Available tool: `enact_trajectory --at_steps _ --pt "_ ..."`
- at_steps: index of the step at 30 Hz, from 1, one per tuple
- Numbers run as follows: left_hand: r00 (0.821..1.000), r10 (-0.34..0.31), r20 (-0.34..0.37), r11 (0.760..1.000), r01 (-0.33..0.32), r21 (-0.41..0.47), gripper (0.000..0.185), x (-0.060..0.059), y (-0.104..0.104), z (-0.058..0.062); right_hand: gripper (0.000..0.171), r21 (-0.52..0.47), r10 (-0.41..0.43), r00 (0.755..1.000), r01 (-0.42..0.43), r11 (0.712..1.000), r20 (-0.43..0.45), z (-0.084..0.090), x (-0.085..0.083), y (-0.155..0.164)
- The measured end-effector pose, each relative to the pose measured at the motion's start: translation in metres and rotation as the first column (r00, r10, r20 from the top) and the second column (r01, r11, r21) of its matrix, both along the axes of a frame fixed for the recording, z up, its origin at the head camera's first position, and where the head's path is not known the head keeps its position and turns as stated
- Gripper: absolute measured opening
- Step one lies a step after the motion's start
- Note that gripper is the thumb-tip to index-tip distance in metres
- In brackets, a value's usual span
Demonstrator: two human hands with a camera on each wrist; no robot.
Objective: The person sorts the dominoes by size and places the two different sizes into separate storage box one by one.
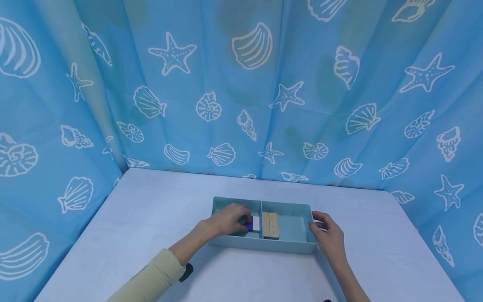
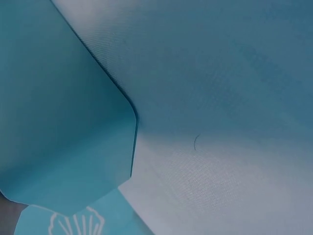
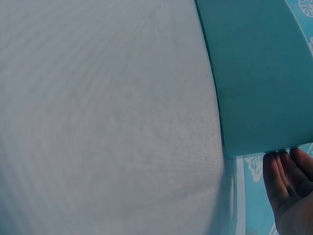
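A pale blue-green divided tray (image 1: 260,244) lies lengthwise on the table. My left hand (image 1: 231,219) reaches into its left compartment, thumb and fingers curled at a small purple block (image 1: 250,225). Beside the purple block, against the divider, is a white block (image 1: 256,224). Two light wooden blocks (image 1: 270,225) stand side by side in the right compartment, next to the divider. My right hand (image 1: 329,233) grips the tray's right end, a digit over the rim; in the right wrist view the fingertips (image 3: 274,164) meet the outer edge. The left wrist view shows only the tray's outer wall (image 2: 73,122).
A white cloth (image 1: 170,197) covers the table around the tray. Blue curtains (image 1: 226,84) with white shell and starfish prints hang behind the table and at both sides. A black band part (image 1: 186,272) shows at the left sleeve.
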State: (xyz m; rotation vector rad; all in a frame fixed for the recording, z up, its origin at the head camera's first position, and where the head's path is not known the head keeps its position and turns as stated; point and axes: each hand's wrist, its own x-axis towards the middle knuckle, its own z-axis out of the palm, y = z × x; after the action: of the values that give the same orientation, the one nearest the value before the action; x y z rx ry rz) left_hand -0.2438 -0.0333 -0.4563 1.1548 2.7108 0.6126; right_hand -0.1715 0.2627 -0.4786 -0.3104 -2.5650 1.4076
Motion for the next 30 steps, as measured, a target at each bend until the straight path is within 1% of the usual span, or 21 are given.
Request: enact_trajectory --at_steps 9,17,20,23,27,30 --pt "0.999 0.004 0.043 1.000 -0.005 0.015 0.026 0.002 -0.001 -0.001 0.037 0.005 -0.013 1.000 0.013 1.000 0.005 -0.004 0.000 0.000" --pt "0.999 0.025 0.028 1.000 -0.025 0.018 0.028 0.003 -0.003 0.001 0.036 0.007 -0.018 1.000 0.018 1.000 -0.020 -0.004 -0.002 -0.003" --pt "0.999 0.049 0.021 0.998 -0.049 0.036 0.026 0.005 -0.006 0.003 0.037 0.004 -0.015 1.000 0.015 1.000 -0.004 -0.004 -0.004 -0.003" --pt "0.997 0.074 0.012 0.995 -0.075 0.060 0.025 0.009 -0.008 0.007 0.038 0.007 0.004 1.000 -0.004 1.000 0.024 -0.002 -0.006 -0.002" --pt "0.993 0.107 -0.048 0.991 -0.102 0.087 0.029 0.019 -0.014 0.011 0.038 0.050 0.041 0.999 -0.042 0.998 0.033 0.000 -0.007 0.001" --pt "0.982 0.153 -0.109 0.984 -0.141 0.112 0.032 0.029 -0.021 0.016 0.043 0.115 0.084 0.996 -0.088 0.989 0.041 0.003 -0.007 0.004"
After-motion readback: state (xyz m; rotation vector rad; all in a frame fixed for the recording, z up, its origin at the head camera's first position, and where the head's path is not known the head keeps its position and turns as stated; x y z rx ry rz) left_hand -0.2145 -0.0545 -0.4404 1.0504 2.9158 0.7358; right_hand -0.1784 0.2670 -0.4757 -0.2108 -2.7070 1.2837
